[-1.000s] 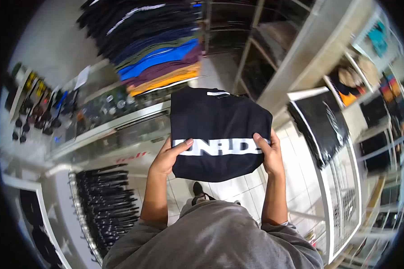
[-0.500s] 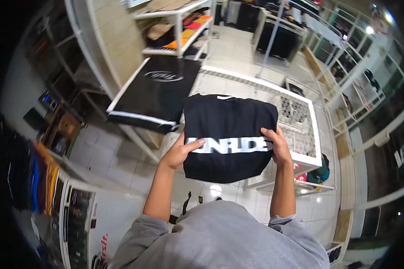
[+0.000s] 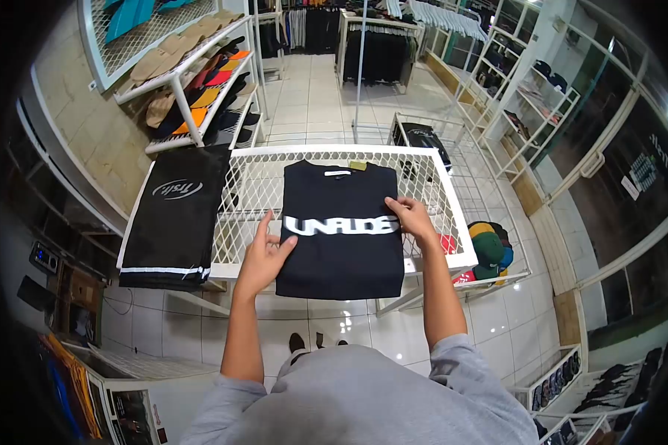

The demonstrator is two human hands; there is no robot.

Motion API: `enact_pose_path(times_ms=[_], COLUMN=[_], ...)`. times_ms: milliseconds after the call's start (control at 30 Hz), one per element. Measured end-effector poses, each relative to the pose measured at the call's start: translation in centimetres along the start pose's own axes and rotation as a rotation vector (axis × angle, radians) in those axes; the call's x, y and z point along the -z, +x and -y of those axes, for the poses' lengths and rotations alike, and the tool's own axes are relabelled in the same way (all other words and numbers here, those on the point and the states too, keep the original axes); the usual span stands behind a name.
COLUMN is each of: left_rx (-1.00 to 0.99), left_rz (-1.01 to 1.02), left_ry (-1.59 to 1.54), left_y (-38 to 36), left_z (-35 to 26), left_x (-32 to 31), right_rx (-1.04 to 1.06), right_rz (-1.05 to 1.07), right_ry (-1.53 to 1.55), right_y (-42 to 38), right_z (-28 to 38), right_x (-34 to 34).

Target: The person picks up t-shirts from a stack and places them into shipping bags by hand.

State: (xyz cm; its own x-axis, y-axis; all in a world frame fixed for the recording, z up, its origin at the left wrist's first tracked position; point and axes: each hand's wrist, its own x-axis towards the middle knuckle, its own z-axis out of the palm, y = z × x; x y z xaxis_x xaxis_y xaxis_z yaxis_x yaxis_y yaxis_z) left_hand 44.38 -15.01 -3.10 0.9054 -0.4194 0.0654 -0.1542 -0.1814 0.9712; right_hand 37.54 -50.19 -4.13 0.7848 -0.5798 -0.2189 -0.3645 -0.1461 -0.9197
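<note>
A folded black T-shirt (image 3: 340, 259) with a broad band of white lettering lies face up over the white mesh-top table (image 3: 256, 170), its lower end reaching past the table's front edge. A neck label and a small olive tag show at its collar. My left hand (image 3: 263, 256) is at the shirt's left edge, thumb on top beside the print and index finger stretched out clear of the cloth. On the opposite side, my right hand (image 3: 414, 221) pinches the right edge, thumb and fingertips near the end of the lettering.
A stack of black printed bags (image 3: 174, 211) lies on the table's left end. Caps fill a white shelf (image 3: 193, 122) behind it. More caps (image 3: 488, 248) sit on a low rack at the right. Clothes racks (image 3: 378, 55) stand at the back, and glass doors line the right.
The T-shirt has gone from tilted in front of me to lying flat over the mesh table, both hands going with it. My view has turned to face the table squarely.
</note>
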Motion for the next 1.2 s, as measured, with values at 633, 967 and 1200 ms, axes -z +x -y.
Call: enact_pose_path(times_ms=[633,967,1200], left_rx=[-0.197,-0.413,-0.438], left_rz=[-0.207,-0.180,0.134], left_ry=[-0.368,0.538,0.348], left_y=[8.2,25.6,6.6], left_z=[-3.9,-4.6,-4.2], left_x=[3.1,-2.1,-4.7], right_rx=[0.300,-0.057,0.287], right_rz=[-0.193,-0.108,-0.522], right_ry=[0.678,0.074,-0.462], right_y=[-1.1,-16.8,-15.3], right_z=[2.2,-0.5,-1.6], right_x=[2.5,-0.8,3.0])
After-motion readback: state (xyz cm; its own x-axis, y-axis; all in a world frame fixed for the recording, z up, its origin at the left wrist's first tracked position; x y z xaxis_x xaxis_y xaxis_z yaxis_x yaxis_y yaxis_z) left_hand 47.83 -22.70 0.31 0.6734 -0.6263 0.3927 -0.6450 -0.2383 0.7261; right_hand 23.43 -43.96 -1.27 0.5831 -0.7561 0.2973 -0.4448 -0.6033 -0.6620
